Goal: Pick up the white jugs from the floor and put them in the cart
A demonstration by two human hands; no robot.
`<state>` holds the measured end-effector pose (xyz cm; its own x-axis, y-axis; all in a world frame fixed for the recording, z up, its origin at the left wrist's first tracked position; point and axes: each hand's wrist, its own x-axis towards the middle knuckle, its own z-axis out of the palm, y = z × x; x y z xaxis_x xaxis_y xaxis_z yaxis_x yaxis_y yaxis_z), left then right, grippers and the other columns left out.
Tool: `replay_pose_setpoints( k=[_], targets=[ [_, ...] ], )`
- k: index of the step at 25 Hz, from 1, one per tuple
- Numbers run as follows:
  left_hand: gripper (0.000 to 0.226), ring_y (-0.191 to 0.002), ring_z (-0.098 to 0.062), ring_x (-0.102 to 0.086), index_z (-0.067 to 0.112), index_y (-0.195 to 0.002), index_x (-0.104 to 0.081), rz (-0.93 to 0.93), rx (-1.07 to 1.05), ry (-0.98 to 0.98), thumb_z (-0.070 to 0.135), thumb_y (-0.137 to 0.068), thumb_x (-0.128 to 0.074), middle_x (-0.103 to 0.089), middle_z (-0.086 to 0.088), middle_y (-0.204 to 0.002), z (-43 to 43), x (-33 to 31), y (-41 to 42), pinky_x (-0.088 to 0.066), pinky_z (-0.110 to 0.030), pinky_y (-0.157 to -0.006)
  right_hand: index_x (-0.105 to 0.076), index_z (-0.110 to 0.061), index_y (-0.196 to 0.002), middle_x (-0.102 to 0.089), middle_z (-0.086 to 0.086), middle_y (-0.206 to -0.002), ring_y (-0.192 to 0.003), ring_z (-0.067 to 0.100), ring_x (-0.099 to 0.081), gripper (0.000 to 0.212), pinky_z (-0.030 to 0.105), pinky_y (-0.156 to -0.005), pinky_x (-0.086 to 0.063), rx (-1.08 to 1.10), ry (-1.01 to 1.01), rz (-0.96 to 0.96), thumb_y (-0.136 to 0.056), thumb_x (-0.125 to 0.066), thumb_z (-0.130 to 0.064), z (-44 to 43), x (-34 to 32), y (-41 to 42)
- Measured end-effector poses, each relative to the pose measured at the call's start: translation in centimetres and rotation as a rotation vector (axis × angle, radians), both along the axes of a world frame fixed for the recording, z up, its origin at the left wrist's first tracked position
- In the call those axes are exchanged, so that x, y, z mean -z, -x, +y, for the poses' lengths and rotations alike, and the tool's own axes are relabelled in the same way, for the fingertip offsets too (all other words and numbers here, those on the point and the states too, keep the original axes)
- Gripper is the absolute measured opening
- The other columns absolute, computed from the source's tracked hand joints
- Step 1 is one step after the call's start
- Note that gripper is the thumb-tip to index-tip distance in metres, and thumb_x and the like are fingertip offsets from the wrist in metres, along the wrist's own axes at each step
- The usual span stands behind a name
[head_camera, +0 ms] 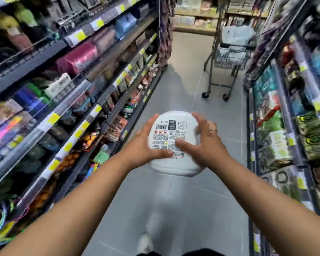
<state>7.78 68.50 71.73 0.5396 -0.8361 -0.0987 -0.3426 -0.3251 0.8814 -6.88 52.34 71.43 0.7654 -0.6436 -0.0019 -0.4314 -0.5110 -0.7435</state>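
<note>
Head view | stocked shelves [81, 80] flank cart [229, 60] | white jug [174, 167], label upward, well short of cart, clasped between left hand [146, 143] and right hand [205, 145].

Narrow passage, partly blocked ahead
Grey tiled floor [185, 58] lies open mid-frame between stocked metal shelves [100, 74]; a wire shopping cart [229, 58] stands upper right.

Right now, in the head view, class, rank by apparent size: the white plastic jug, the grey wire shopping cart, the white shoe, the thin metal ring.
Tied: white plastic jug and grey wire shopping cart look alike; jug is nearer, so unranked.
Next: white shoe.
Smallest: thin metal ring.
</note>
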Motion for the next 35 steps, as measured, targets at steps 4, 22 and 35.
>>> replay_pose_setpoints(
  k=[4, 22, 35],
  targets=[
    [0.112, -0.119, 0.010, -0.054, 0.063, -0.135, -0.019, 0.044, 0.130, -0.005, 0.047, -0.051, -0.091, -0.053, 0.023, -0.134, -13.6, -1.3, -5.5, -0.044, -0.020, -0.104, -0.018, -0.065, -0.132, -0.032, -0.004, -0.133, -0.119, 0.028, -0.050, 0.096, 0.046, -0.102, -0.044, 0.138, -0.008, -0.009, -0.046, -0.057, -0.082, -11.7, -0.7, -3.7],
    [0.106, -0.111, 0.012, -0.057, 0.086, -0.112, -0.017, 0.018, 0.240, 0.056, 0.038, -0.058, -0.094, -0.056, 0.029, -0.121, -74.9, -0.3, -31.1, -0.045, -0.013, -0.097, -0.024, -0.060, -0.136, -0.033, 0.004, -0.139, -0.127, 0.029, -0.044, 0.093, 0.043, -0.110, -0.037, 0.255, -0.009, -0.047, -0.055, -0.070, -0.073, -71.2, -1.1, -27.5],
    [0.116, -0.125, -0.014, -0.054, 0.057, -0.144, -0.016, -0.092, 0.408, -0.019, 0.059, -0.052, -0.088, -0.055, 0.008, -0.135, -114.4, 0.1, -53.2, -0.044, -0.037, -0.109, -0.025, -0.048, -0.146, -0.030, 0.011, -0.143, -0.127, 0.028, -0.043, 0.092, 0.033, -0.106, -0.032, 0.410, -0.073, -0.032, -0.071, -0.079, -0.051, -107.3, -1.4, -47.6]
  ],
)
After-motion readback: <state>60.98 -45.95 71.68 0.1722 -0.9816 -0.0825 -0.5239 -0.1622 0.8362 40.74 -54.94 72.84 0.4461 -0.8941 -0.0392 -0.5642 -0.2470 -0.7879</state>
